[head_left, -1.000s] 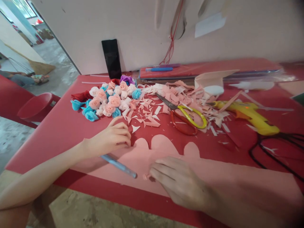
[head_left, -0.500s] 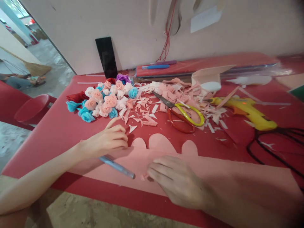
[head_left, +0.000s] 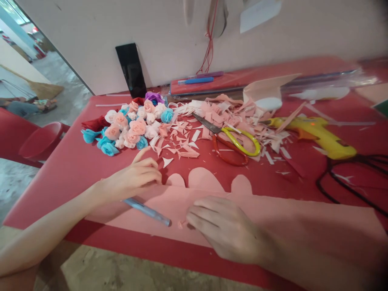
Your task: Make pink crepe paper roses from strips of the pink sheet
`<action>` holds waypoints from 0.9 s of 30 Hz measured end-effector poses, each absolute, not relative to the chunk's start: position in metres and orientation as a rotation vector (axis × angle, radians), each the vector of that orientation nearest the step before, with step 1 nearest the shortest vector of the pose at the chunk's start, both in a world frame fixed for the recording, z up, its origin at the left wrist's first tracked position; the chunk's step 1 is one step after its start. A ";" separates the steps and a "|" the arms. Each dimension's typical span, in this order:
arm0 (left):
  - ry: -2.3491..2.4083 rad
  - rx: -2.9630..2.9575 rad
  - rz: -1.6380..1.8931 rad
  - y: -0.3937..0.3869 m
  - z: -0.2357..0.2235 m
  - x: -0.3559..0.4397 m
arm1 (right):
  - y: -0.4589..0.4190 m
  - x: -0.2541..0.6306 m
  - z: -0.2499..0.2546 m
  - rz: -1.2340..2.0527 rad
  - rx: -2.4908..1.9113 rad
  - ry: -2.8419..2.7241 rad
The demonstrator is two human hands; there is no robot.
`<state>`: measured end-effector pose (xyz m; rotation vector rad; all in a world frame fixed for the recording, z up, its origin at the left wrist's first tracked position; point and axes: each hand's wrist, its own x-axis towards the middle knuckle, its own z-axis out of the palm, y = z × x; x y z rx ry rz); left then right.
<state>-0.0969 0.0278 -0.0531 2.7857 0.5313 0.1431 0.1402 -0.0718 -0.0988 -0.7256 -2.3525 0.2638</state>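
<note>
Left hand (head_left: 138, 176) loosely curled on long pink paper sheet (head_left: 281, 212); right hand (head_left: 216, 226), apart, pinches small pink rolled-paper bud (head_left: 180, 224). Best pinch softly, avoiding crushing.

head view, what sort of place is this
Probably a craft workspace: on the red-topped table are a cluster of artificial-looking roses, a pair of scissors by cut scraps, and a yellow glue gun.

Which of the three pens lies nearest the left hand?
The light-blue pen on the pink paper; the blue pen and purple pen lie farther off, near the wall.
</note>
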 end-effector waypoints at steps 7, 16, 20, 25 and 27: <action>0.696 2.696 0.161 0.029 -0.054 -0.096 | -0.071 0.141 -0.099 0.256 -0.705 -2.350; 1.022 2.349 0.444 0.029 -0.055 -0.095 | -0.069 0.137 -0.098 0.180 -0.783 -2.366; 1.095 2.233 0.438 0.025 -0.056 -0.091 | -0.066 0.136 -0.093 0.095 -0.790 -2.334; 1.130 2.150 0.407 0.019 -0.056 -0.085 | -0.068 0.136 -0.093 0.061 -0.803 -2.343; 1.146 2.108 0.386 0.017 -0.054 -0.083 | -0.069 0.136 -0.094 0.061 -0.805 -2.349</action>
